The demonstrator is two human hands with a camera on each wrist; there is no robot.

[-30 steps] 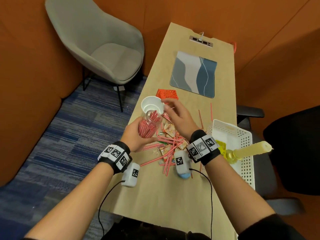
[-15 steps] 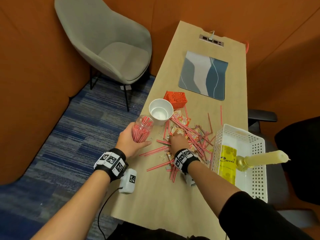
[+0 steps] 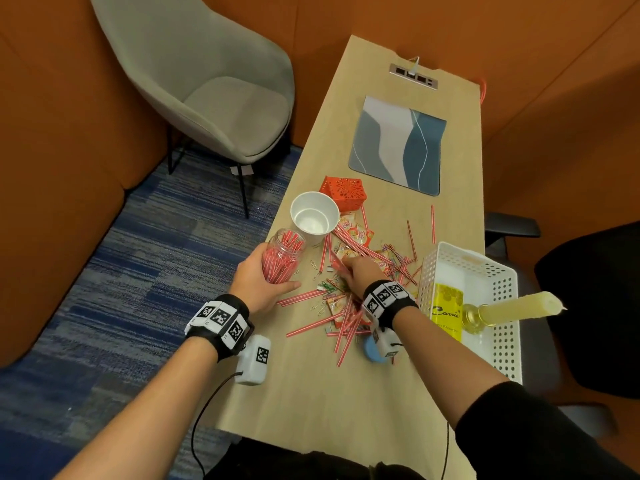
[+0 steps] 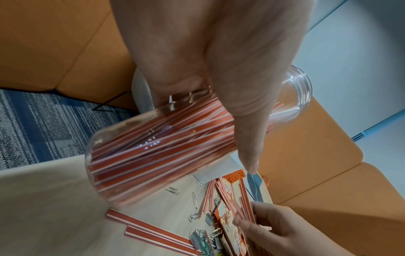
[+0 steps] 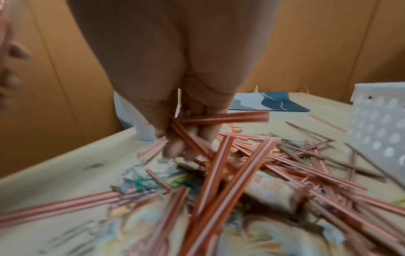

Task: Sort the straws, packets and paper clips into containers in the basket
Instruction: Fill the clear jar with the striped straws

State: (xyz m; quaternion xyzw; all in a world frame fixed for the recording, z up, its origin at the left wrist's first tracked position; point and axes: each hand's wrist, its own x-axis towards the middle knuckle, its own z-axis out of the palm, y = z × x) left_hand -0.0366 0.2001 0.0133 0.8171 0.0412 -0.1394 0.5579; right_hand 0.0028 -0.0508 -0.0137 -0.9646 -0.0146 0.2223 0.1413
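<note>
Right hand (image 3: 358, 273) curled down into the straws (image 5: 230, 173) heaped on the table (image 3: 329, 393), gripping several, left hand (image 3: 258, 284) just beside, wrapped round a tilted clear jar (image 3: 282, 256) packed with straws, white basket (image 3: 504, 271) near to the right, paper cup (image 3: 314, 216) beyond

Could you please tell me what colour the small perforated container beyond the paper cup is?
The small perforated container is orange-red; the head view shows it best.
</note>
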